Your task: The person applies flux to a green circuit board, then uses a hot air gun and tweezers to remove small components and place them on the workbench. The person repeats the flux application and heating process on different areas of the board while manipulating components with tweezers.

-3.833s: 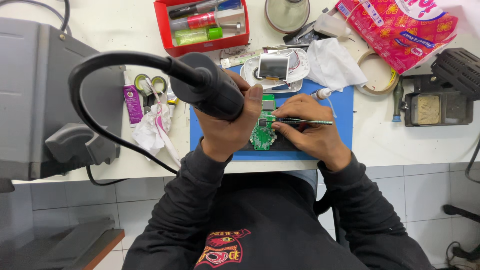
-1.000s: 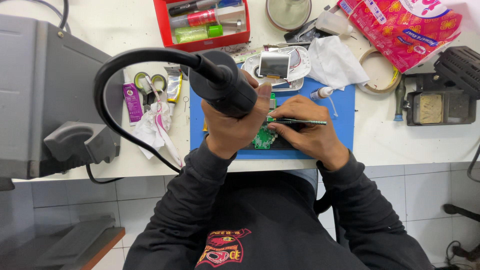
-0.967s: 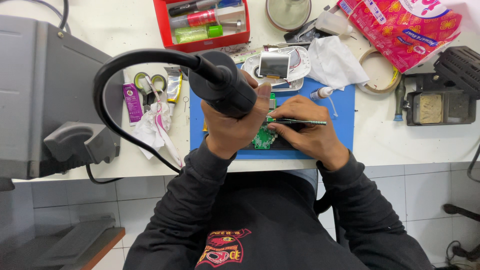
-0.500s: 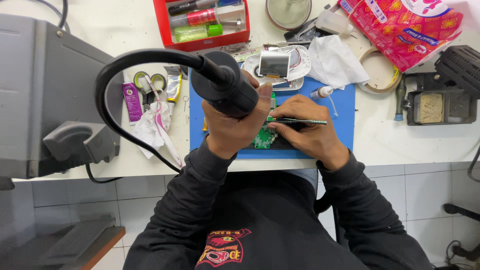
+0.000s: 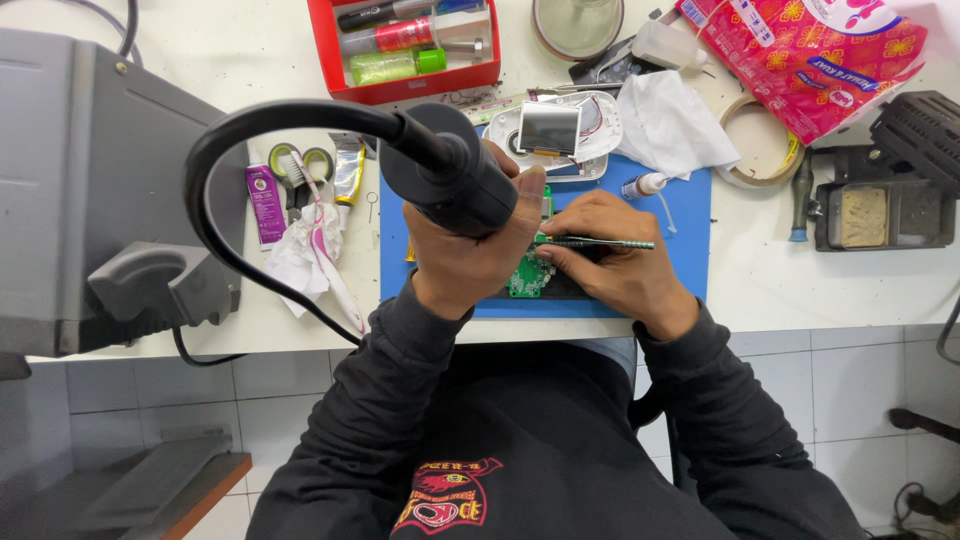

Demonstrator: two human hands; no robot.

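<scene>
I see the left hand [image 5: 470,262] gripping a black hot-air wand [image 5: 450,170] above a green circuit board [image 5: 530,276] on the blue mat [image 5: 690,215]. The right hand [image 5: 615,262] pinches tweezers [image 5: 598,242] over the board. A red tray [image 5: 405,45] of bottles sits behind, a grey station [image 5: 90,190] at left

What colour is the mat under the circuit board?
Blue. The mat lies under the green circuit board, seen best in the head view.
</scene>
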